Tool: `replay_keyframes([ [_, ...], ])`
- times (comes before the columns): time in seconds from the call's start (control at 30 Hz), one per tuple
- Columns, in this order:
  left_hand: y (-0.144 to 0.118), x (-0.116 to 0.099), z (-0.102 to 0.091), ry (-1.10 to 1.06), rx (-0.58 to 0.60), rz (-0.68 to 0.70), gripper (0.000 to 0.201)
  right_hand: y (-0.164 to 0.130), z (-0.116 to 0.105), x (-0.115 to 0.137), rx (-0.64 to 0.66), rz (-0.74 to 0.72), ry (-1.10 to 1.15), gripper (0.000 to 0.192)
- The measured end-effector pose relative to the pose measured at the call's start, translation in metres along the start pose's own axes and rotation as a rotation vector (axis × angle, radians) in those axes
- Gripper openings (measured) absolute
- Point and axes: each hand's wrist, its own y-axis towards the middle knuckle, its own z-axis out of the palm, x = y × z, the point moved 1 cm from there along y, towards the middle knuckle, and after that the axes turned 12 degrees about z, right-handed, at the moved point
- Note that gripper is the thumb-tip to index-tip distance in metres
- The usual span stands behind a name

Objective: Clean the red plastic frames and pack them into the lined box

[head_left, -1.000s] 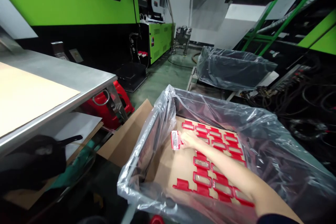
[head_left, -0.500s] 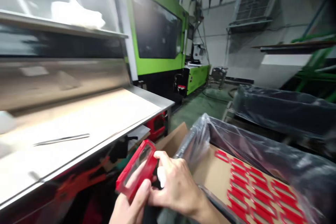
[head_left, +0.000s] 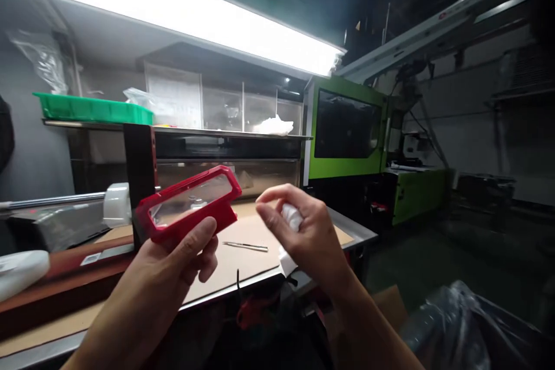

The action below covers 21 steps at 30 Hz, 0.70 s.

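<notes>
My left hand point(head_left: 173, 266) holds a red plastic frame point(head_left: 187, 203) with a clear window, raised in front of me and tilted. My right hand point(head_left: 306, 237) is just right of it, fingers curled around a small white wad, likely a cloth point(head_left: 291, 217). The two hands are a short gap apart above the near edge of a steel workbench point(head_left: 359, 232) topped with a brown cardboard sheet point(head_left: 243, 254).
A thin metal tool point(head_left: 245, 246) lies on the cardboard. A white roll point(head_left: 116, 204) and a dark upright post point(head_left: 139, 179) stand at the left. A green tray point(head_left: 91, 110) sits on the shelf above. A green machine point(head_left: 347, 136) is at right; a plastic-lined bin point(head_left: 459, 324) low right.
My right hand lifted a red frame out of the lined box and passed it to my left hand. My view swung up and left from the box to the bench.
</notes>
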Motion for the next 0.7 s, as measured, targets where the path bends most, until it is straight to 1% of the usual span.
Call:
replay_keyframes([
  [0.07,0.007,-0.018,-0.009,0.051,0.057,0.052,0.028,0.017,0.004,0.014,-0.075,-0.053,0.116,0.013],
  [0.13,0.011,-0.030,-0.014,0.085,0.097,0.095,0.028,0.031,0.008,0.026,-0.104,-0.104,0.237,0.012],
  [0.2,0.014,-0.039,-0.018,0.091,0.094,0.129,0.031,0.040,0.013,0.037,-0.093,-0.137,0.350,0.012],
  [0.27,0.017,-0.045,-0.022,0.097,0.048,0.150,0.031,0.046,0.017,0.046,-0.070,-0.160,0.413,0.010],
  [0.33,0.020,-0.049,-0.027,0.124,0.020,0.117,0.031,0.048,0.020,0.052,-0.057,-0.173,0.421,0.008],
  [0.43,0.023,-0.053,-0.031,0.165,0.041,0.012,0.036,0.048,0.024,0.059,-0.047,-0.183,0.409,0.007],
  [0.47,0.023,-0.054,-0.031,0.170,0.047,0.011,0.037,0.048,0.025,0.060,-0.050,-0.188,0.408,0.007],
  [0.6,0.022,-0.058,-0.025,0.192,0.071,0.116,0.034,0.048,0.026,0.061,-0.072,-0.190,0.394,0.008],
  [0.7,0.020,-0.060,-0.022,0.214,0.119,0.137,0.032,0.049,0.025,0.060,-0.062,-0.174,0.373,0.011],
])
